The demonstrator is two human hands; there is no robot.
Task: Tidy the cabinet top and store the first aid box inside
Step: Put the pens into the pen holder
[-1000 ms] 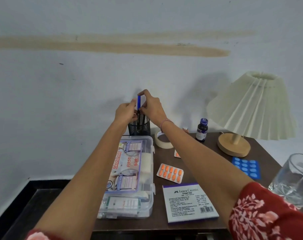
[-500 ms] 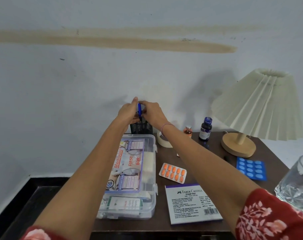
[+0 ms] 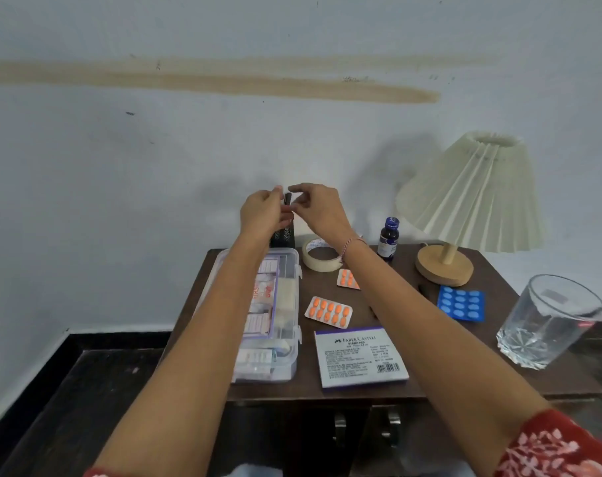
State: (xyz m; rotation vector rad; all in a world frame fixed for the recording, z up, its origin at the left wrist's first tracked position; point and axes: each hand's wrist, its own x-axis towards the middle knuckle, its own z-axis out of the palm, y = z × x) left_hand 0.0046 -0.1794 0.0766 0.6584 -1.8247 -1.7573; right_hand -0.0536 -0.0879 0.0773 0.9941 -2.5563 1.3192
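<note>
We pinch a dark pen point(image 3: 287, 200) between left hand point(image 3: 263, 212) and right hand point(image 3: 322, 211), above the holder point(image 3: 285, 235) at the cabinet's point(image 3: 413, 380) back-left corner. The box point(image 3: 282, 304) sits along the left edge. Our wrist could topple the bottle point(image 3: 388, 237).

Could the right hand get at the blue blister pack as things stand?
Probably yes. The blue blister pack lies flat and uncovered on the cabinet top, beside the lamp base. The right hand is busy at the mesh pen holder, pinching a dark item.
</note>
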